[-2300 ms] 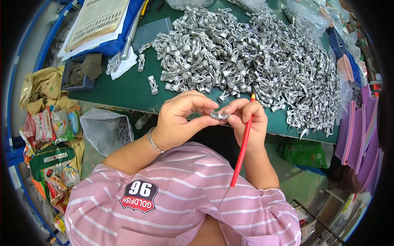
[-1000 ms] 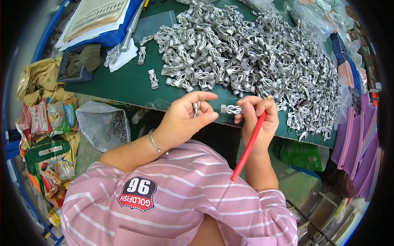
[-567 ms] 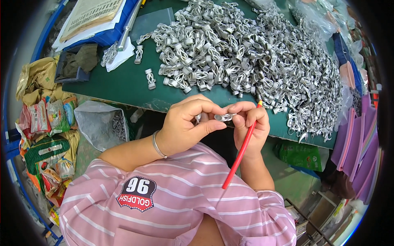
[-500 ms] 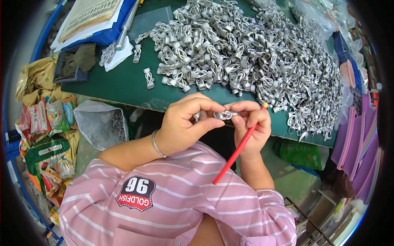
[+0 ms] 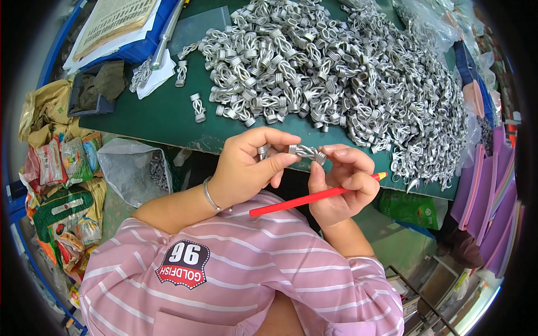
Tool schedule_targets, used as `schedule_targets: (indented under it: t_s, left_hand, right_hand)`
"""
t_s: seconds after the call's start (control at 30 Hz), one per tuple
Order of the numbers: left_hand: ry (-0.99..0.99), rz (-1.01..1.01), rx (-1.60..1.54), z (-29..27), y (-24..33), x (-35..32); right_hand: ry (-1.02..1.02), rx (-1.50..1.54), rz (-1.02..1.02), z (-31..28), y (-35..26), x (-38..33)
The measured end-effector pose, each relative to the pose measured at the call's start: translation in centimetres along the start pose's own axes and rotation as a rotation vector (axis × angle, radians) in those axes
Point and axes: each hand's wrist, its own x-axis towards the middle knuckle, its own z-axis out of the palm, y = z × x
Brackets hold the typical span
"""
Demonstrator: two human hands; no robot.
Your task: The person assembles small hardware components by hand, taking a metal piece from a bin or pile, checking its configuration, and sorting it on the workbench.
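My left hand [image 5: 246,168] and my right hand [image 5: 342,185] meet just in front of the green table's edge [image 5: 168,120]. Between their fingertips they pinch one small silver twisted metal part [image 5: 305,152]. Another small silver piece [image 5: 261,151] sits tucked in my left fingers. A red pencil [image 5: 314,195] lies across my right palm, its tip pointing right. A big heap of the same silver parts [image 5: 336,73] covers the table beyond my hands.
Single loose parts [image 5: 197,106] lie left of the heap. A clear plastic bag with parts [image 5: 137,171] hangs below the table at left. Snack packets [image 5: 61,162], a blue tray with papers [image 5: 112,28] and pink sheets [image 5: 493,196] surround the table.
My hands were apart a second ago, each with a piece, then came together on one part. The pencil has swung from steeply slanted to nearly level.
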Motion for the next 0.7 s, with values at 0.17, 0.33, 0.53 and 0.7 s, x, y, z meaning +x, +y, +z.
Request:
schedule_targets:
  t_s: [0.17,0.33,0.53,0.7]
  left_hand:
    - [-0.055,0.326,0.085,-0.4,-1.0,0.0]
    - [-0.044,0.339,0.063,-0.3,-1.0,0.0]
    - [-0.240,0.046,-0.393,-4.6,0.4,-1.5]
    - [-0.234,0.064,-0.233,-14.3,2.5,-7.6]
  right_hand:
    - [-0.004,-0.028,0.075,-0.5,0.1,-0.1]
    - [-0.025,-0.091,0.033,-0.4,-0.1,0.1]
    - [-0.212,-0.163,0.046,-2.8,0.0,1.8]
    - [-0.297,-0.700,-0.099,-3.1,2.2,5.7]
